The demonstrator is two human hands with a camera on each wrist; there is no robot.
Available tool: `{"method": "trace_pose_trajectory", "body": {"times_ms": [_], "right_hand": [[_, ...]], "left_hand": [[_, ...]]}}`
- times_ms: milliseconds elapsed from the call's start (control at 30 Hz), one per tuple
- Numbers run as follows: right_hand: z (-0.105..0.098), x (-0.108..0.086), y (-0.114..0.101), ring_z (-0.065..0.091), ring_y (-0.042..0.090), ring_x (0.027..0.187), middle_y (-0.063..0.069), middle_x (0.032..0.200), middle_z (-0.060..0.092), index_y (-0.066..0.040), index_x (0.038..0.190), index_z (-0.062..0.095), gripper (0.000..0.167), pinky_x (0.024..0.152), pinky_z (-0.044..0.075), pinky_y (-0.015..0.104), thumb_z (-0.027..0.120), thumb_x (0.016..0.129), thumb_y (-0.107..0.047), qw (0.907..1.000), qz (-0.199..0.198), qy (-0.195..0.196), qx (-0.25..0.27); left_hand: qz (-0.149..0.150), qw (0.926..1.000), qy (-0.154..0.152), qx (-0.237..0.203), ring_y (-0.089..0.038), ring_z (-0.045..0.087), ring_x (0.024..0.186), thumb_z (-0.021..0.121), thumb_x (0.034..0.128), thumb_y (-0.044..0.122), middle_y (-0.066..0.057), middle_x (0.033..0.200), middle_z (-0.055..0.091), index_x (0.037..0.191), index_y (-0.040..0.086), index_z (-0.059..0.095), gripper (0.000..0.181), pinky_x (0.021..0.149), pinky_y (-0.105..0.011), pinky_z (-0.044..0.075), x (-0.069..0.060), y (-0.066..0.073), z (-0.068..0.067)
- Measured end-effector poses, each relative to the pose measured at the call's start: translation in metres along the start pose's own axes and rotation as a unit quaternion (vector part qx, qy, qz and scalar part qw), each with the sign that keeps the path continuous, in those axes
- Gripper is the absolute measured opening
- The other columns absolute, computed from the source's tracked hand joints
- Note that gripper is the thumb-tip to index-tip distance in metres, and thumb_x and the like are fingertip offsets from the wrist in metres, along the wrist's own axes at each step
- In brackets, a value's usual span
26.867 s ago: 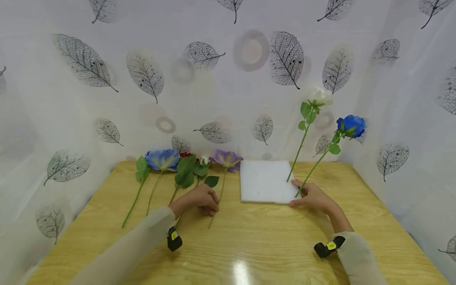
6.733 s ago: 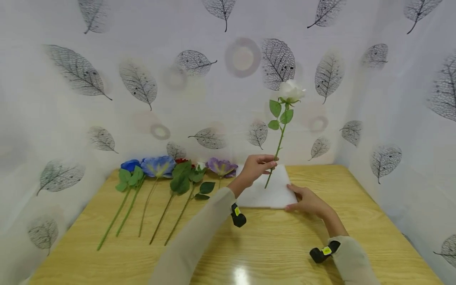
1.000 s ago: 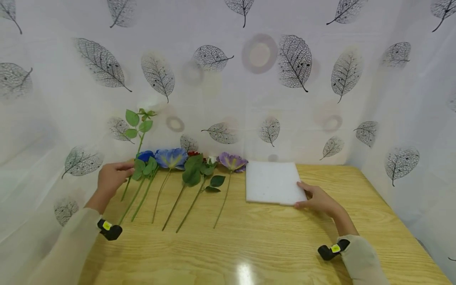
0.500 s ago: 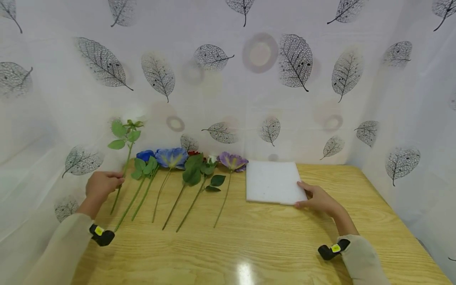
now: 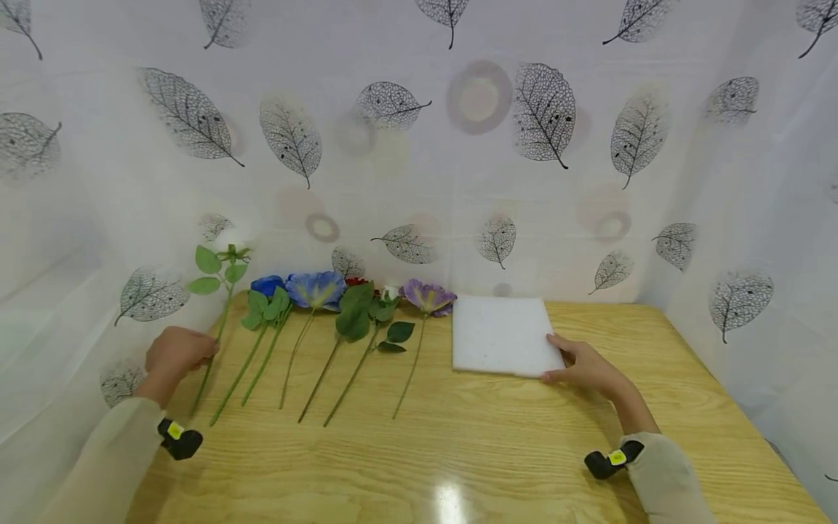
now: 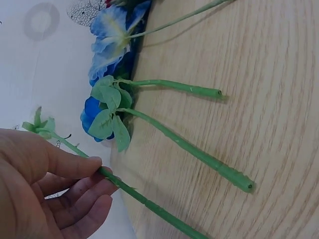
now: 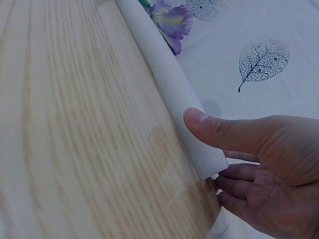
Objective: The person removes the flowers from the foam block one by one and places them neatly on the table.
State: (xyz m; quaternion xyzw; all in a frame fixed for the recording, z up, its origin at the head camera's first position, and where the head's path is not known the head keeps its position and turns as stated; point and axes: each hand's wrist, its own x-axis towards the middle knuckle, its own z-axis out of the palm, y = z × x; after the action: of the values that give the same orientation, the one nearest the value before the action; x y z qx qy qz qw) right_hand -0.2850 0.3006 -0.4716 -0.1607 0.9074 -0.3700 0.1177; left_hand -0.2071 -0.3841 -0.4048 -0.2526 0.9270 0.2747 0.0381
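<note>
At the table's left side my left hand [image 5: 178, 353] pinches the green stem of a white rose [image 5: 225, 309] between thumb and fingers. The rose leans with its bloom against the pale curtain, where it is hard to make out; its lower stem [image 6: 154, 208] slants over the wood in the left wrist view. My right hand [image 5: 585, 367] grips the right front corner of a square white foam board [image 5: 500, 335] lying flat. The right wrist view has the thumb on the board's front edge [image 7: 174, 94] and the fingers at its side.
Beside the left hand a blue rose [image 5: 266, 284] lies with green stems. Rightward follow a light blue flower [image 5: 316, 290], a partly hidden red one [image 5: 356, 281], a small white one [image 5: 388, 292] and a purple one [image 5: 427, 297]. A leaf-print curtain surrounds the wooden table [image 5: 366, 466].
Earlier a white and a blue rose stood in the foam board; now none does. Over the last second my left hand lowers the white rose leftward and nearer. My right hand stays at the board.
</note>
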Motion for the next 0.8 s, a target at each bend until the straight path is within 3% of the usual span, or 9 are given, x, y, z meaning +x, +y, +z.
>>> {"method": "trace_pose_trajectory", "body": {"times_ms": [100, 267, 533, 800], "right_hand": [[0.000, -0.001, -0.001, 0.019, 0.053, 0.150, 0.034, 0.161, 0.023, 0.008, 0.155, 0.030, 0.098, 0.121, 0.023, 0.064, 0.085, 0.084, -0.030, 1.0000, -0.001, 0.001, 0.001], [0.000, -0.002, -0.001, 0.020, 0.054, 0.150, 0.035, 0.161, 0.022, 0.009, 0.155, 0.029, 0.098, 0.120, 0.024, 0.064, 0.085, 0.084, -0.029, 0.9999, -0.009, 0.002, 0.011], [-0.001, -0.004, 0.000, 0.021, 0.053, 0.150, 0.034, 0.161, 0.023, 0.009, 0.155, 0.030, 0.098, 0.120, 0.025, 0.063, 0.086, 0.084, -0.030, 0.9999, -0.010, 0.006, 0.010], [0.000, -0.004, 0.001, 0.021, 0.053, 0.150, 0.035, 0.160, 0.025, 0.009, 0.154, 0.032, 0.098, 0.120, 0.025, 0.063, 0.086, 0.083, -0.029, 0.9998, -0.014, 0.010, 0.007]], "left_hand": [[-0.010, 0.9997, -0.015, 0.014, -0.021, 0.062, 0.059, 0.062, 0.0894, 0.027, -0.004, 0.060, 0.068, 0.063, 0.008, 0.072, 0.034, 0.053, -0.029, 0.043, 0.000, -0.002, -0.001], [-0.028, 0.9987, -0.037, 0.021, -0.018, 0.059, 0.054, 0.059, 0.0846, 0.018, -0.002, 0.056, 0.065, 0.060, 0.009, 0.068, 0.028, 0.050, -0.027, 0.041, 0.003, -0.004, 0.003], [-0.030, 0.9965, -0.074, -0.022, -0.019, 0.067, 0.061, 0.066, 0.0897, 0.015, -0.006, 0.065, 0.069, 0.084, -0.006, 0.072, 0.022, 0.061, -0.036, 0.059, 0.005, -0.006, 0.004], [-0.024, 0.9945, -0.097, -0.032, -0.021, 0.066, 0.063, 0.071, 0.0858, 0.012, -0.009, 0.070, 0.068, 0.086, -0.007, 0.070, 0.020, 0.061, -0.035, 0.058, 0.011, -0.013, 0.007]]}}
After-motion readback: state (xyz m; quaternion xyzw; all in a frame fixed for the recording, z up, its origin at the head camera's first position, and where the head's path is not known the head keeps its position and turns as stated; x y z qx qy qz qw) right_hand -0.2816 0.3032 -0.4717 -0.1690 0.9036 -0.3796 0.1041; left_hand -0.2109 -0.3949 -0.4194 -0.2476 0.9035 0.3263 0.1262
